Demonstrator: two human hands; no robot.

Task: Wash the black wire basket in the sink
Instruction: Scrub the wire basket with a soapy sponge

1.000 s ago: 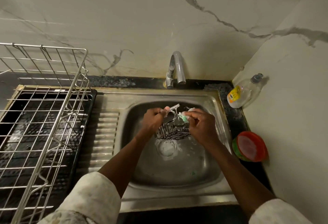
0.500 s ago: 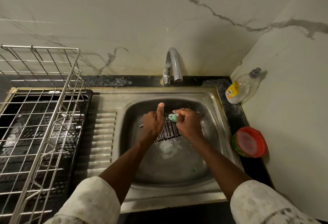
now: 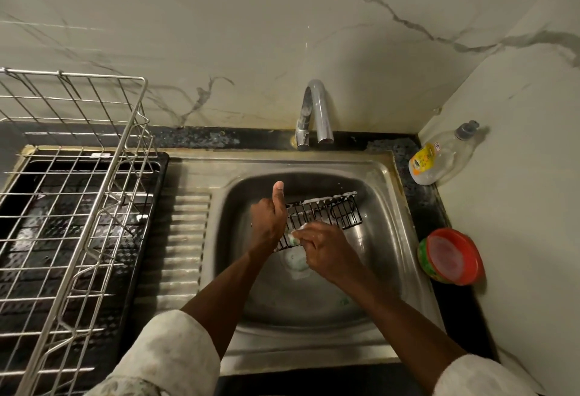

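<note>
The black wire basket (image 3: 326,213) is held tilted over the steel sink (image 3: 386,248), with white suds along its top rail. My left hand (image 3: 268,219) grips its left end, thumb sticking straight up. My right hand (image 3: 326,249) pinches a small soapy green-and-white sponge (image 3: 294,237) against the basket's lower left wires. The basket's left end is hidden behind my left hand.
A chrome tap (image 3: 315,113) stands behind the sink. A steel dish rack (image 3: 72,207) on a black tray fills the left. A clear soap bottle (image 3: 442,157) and a red-lidded tub (image 3: 450,260) sit on the dark counter at right.
The basket has been turned so its long side stretches to the right, showing the sudsy rail. My right hand with the sponge has slid down to the lower left wires.
</note>
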